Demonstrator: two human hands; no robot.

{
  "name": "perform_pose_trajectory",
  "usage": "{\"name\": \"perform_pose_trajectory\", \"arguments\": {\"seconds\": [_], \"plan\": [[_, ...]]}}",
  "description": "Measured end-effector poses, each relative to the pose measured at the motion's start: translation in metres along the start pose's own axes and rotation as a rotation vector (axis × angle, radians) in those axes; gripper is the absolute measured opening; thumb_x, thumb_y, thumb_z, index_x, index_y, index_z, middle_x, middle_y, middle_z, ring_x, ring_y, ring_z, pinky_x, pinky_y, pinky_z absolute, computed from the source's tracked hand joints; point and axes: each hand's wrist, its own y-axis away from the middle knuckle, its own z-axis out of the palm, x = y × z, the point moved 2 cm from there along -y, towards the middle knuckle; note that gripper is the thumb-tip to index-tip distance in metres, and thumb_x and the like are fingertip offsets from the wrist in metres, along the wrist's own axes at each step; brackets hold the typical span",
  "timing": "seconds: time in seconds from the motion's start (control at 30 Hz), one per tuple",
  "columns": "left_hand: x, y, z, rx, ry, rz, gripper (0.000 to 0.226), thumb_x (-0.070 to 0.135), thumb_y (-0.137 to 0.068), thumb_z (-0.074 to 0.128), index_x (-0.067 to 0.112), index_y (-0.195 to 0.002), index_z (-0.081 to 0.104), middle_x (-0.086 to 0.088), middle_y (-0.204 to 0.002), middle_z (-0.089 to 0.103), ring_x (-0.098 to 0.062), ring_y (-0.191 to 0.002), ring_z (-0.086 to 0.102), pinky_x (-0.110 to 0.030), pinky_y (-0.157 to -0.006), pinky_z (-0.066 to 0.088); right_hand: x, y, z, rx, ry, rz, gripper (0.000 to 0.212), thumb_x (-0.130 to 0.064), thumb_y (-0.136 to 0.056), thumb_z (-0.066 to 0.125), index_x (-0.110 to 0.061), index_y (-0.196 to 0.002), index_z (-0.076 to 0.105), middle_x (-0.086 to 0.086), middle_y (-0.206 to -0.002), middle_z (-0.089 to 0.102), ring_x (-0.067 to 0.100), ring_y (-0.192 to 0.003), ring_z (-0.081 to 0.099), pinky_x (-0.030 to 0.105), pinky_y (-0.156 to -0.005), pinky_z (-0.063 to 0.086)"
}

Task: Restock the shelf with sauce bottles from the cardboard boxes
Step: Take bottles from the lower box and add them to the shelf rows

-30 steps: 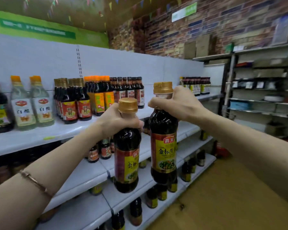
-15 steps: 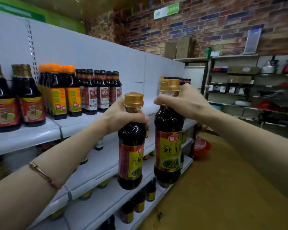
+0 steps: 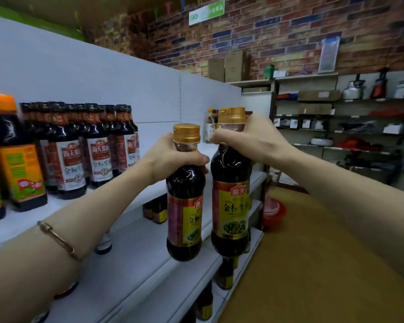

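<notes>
While both arms are reaching forward over the white shelving, the left forearm is showing a thin metal bangle (image 3: 58, 238) near the bottom edge. Further out, the left hand (image 3: 170, 157) is wrapping its fingers round the neck of a dark soy sauce bottle (image 3: 184, 213) with a gold cap, and the bottle is hanging upright in the air, clear of any shelf board. Just beside it, the right hand (image 3: 250, 138) is gripping the neck of a second soy sauce bottle (image 3: 231, 206) of the same kind, held a little higher; its red and yellow label is facing the camera. The two bottles are hanging side by side, very close, though I cannot tell whether they are touching. Below and behind them the white shelf boards (image 3: 131, 259) are stepping down in tiers, with a few small dark bottles standing on the lower levels. To the left, on the upper shelf, a row of dark shelved sauce bottles (image 3: 98, 157) with white and red labels is standing upright, and nearer the left edge larger bottles with orange caps and orange labels (image 3: 16, 159) are standing beside them. Beyond the hands a brick-patterned wall (image 3: 266, 33) is rising at the back, with cardboard boxes (image 3: 229, 66) sitting on top of a far shelving unit and kitchenware filling its racks at the right
</notes>
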Motion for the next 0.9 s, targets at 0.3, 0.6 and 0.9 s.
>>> {"name": "perform_pose_trajectory", "arguments": {"seconds": [0.3, 0.6, 0.9], "plan": [[-0.075, -0.122, -0.007, 0.107, -0.028, -0.004, 0.038, 0.026, -0.054, 0.076, -0.007, -0.068, 0.063, -0.020, -0.073, 0.072, -0.032, -0.072, 0.071, -0.037, -0.080, 0.057, 0.105, -0.132, 0.023, -0.045, -0.103, -0.029, 0.042, -0.046, -0.071, 0.071, -0.006, -0.084, 0.070, 0.008, -0.071, 0.067, 0.020, -0.068, 0.067, 0.034, -0.056, 0.057], [-0.111, -0.230, -0.036, 0.365, -0.178, -0.007, 0.020, 0.018, -0.062, 0.072, -0.002, -0.066, 0.068, -0.016, -0.071, 0.072, -0.027, -0.072, 0.070, -0.037, -0.078, 0.057, 0.171, -0.273, 0.059, -0.130, -0.211, -0.200, 0.031, -0.044, -0.073, 0.071, -0.016, -0.065, 0.064, -0.006, -0.054, 0.055, 0.007, -0.047, 0.051, 0.019, -0.044, 0.041], [-0.171, -0.286, -0.082, 0.498, -0.328, -0.083, 0.010, 0.017, -0.066, 0.070, 0.009, -0.061, 0.068, -0.013, -0.070, 0.073, -0.032, -0.075, 0.071, -0.036, -0.079, 0.057, 0.214, -0.362, 0.132, -0.144, -0.271, -0.275, 0.041, -0.055, -0.066, 0.070, -0.014, -0.070, 0.067, 0.002, -0.069, 0.067, 0.022, -0.069, 0.067, 0.039, -0.062, 0.057]]}}
